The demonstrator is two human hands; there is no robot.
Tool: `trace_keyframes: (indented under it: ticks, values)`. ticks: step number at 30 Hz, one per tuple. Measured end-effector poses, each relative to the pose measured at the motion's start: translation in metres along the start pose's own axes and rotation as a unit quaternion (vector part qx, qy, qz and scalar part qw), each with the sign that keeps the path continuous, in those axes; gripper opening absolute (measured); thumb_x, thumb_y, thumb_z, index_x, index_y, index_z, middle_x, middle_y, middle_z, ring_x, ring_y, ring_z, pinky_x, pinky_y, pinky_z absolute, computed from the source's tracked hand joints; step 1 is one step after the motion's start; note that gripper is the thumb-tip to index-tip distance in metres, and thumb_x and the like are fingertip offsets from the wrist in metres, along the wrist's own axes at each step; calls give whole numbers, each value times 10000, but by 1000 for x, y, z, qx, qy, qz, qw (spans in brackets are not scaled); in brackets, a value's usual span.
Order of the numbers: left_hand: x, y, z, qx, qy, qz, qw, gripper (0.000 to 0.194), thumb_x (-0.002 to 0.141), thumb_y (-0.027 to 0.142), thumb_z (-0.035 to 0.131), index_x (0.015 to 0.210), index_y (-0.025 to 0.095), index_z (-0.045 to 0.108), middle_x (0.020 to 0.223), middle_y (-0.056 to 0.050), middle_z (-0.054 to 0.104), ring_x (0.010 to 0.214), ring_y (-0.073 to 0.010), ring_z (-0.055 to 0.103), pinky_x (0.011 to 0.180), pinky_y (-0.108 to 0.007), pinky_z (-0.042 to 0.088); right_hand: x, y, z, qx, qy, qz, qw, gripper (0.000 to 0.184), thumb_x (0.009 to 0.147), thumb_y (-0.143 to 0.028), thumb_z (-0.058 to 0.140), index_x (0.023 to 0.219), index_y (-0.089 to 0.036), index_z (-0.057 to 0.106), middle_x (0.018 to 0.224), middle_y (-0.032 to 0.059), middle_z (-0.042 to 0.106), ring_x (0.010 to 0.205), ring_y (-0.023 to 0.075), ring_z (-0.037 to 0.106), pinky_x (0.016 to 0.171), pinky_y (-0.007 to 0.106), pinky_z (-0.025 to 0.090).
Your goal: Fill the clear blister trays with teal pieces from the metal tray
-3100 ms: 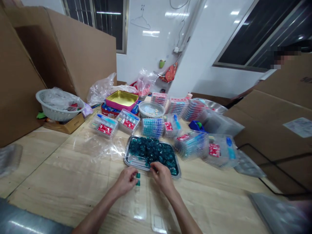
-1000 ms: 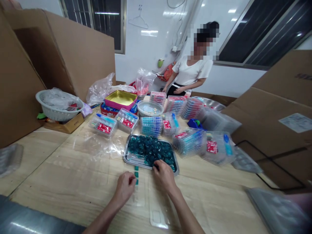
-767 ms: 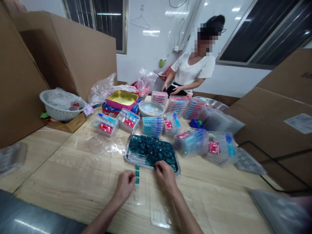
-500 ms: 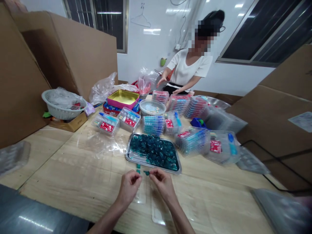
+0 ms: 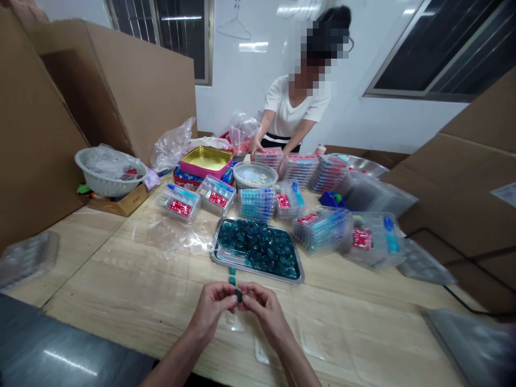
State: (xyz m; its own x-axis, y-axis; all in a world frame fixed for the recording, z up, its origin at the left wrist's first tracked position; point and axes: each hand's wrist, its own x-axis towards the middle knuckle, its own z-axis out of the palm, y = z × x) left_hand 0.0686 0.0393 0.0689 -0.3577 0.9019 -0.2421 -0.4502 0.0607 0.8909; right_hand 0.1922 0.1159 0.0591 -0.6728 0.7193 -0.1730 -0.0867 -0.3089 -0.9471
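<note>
Left hand (image 5: 209, 307) and right hand (image 5: 264, 312) pinch small teal piece (image 5: 238, 295) between them, equally near; long axis hard to tell. Steel tray (image 5: 258, 273) at 12 o'clock.

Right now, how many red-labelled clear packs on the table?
5, some maybe hidden: far-left pack, second pack, centre pack, right-hand stack, far-right pack.

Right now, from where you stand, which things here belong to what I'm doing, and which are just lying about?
Belonging to the work: left hand and right hand pinching a small teal piece; metal tray of teal pieces; clear plastic blister tray.
Lying about: white plastic colander; gold-lined tin; cardboard box.
</note>
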Motion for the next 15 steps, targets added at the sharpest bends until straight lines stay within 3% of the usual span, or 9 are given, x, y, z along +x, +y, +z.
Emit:
trace_keyframes:
  ticks: [5, 12, 15]
  values:
    - [1, 4, -2, 39, 11, 0, 999, 143, 567, 229, 711, 616, 107, 653, 517, 10, 582, 471, -85, 483, 463, -201, 365, -1, -4, 1, 67, -51, 48, 995, 251, 638, -341, 760, 768, -155, 653, 648, 5, 633, 549, 108, 552, 557, 226, 441]
    - [5, 10, -5, 44, -15, -8, 999, 202, 564, 278, 698, 552, 132, 559, 471, 36, 518, 444, -64, 427, 457, -198, 331, 3, -12, 7, 84, -52, 60, 993, 298, 604, -371, 777, 732, -169, 600, 605, -40, 570, 470, 77, 489, 485, 202, 408]
    - [6, 4, -10, 95, -10, -37, 995, 183, 582, 286, 639, 546, 150, 523, 448, 35, 512, 413, -72, 427, 435, -201, 321, 6, -4, 5, 35, -37, 52, 997, 293, 606, -365, 762, 714, -172, 569, 562, -55, 539, 438, 73, 464, 453, 197, 391]
